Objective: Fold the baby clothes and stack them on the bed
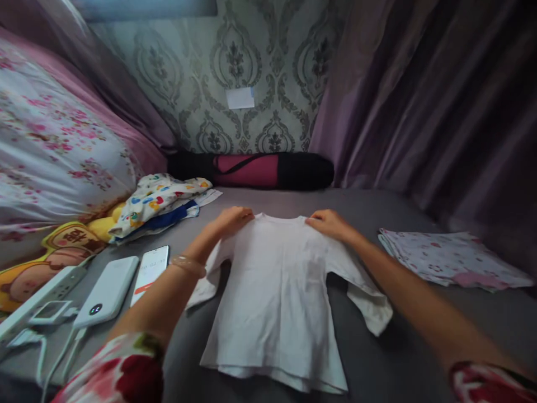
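A small white long-sleeved shirt (pixel 279 291) lies spread flat on the grey bed surface (pixel 377 358), neck away from me and hem toward me. My left hand (pixel 232 217) rests on its left shoulder, fingers curled down onto the cloth. At the right shoulder my right hand (pixel 329 222) presses the fabric the same way. Both sleeves stick out to the sides below my forearms. A thin bracelet (pixel 188 264) circles my left wrist.
A folded floral cloth (pixel 451 258) lies right. At left are a colourful garment pile (pixel 161 201), a phone (pixel 150 271), a white power bank (pixel 107 292), a power strip (pixel 39 299) and a floral duvet (pixel 54 145). A rolled pink-and-black mat (pixel 251 169) lies against the wall; a purple curtain (pixel 440 112) hangs right.
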`<state>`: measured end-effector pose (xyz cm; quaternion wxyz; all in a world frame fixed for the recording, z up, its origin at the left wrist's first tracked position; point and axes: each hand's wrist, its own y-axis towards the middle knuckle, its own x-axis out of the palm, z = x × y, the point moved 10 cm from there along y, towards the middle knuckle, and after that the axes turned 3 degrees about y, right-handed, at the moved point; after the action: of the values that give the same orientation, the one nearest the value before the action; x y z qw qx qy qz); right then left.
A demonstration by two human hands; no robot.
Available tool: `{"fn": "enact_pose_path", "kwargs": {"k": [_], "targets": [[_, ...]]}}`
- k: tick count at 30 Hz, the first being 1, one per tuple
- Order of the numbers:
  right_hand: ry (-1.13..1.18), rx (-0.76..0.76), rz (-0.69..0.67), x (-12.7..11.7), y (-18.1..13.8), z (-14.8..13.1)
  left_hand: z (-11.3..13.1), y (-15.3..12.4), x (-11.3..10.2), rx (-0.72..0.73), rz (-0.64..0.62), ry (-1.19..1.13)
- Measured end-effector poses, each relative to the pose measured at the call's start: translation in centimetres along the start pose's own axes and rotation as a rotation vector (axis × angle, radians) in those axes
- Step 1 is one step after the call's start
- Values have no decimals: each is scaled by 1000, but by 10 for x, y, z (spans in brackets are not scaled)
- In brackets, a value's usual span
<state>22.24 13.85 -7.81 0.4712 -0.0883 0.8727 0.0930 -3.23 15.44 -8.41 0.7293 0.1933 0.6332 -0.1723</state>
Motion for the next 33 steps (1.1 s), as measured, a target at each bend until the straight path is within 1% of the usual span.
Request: {"fn": "enact_pose_path", "kwargs": {"k": [1,3,4,6,8,12,16,19,23,25,28,30,33], "targets": [[-36,3,-9,21,5,13,-8,3,25,-56,-7,4],[-117,34,-22,53,9,36,-17,8,61,-128,-21,25],[-159,36,-33,63,10,42,-20,10,73,-150,-27,40],[-233,18,-44,73,12,47,-24,15,84,-167,-39,74],[-285,-18,-39,74,17,47,-28,20,85,-168,-43,106],[-356,-43,-41,70,36,46,-36,37,77,-166,-40,157],[-390,-45,-63,67,63,50,-45,62,71,-158,-28,175],[-365,-23,-45,63,82,59,-54,82,68,-160,-10,166],[-316,51,-38,65,99,73,-66,98,76,-230,-36,82],[-294,28,-42,69,105,71,-69,101,82,-261,-51,47],[-265,-19,-71,76,113,63,-68,107,85,-273,-25,29],[-271,-10,-90,80,117,61,-65,114,87,-265,0,25],[-282,13,-70,84,122,60,-56,124,91,-242,25,32]]}}
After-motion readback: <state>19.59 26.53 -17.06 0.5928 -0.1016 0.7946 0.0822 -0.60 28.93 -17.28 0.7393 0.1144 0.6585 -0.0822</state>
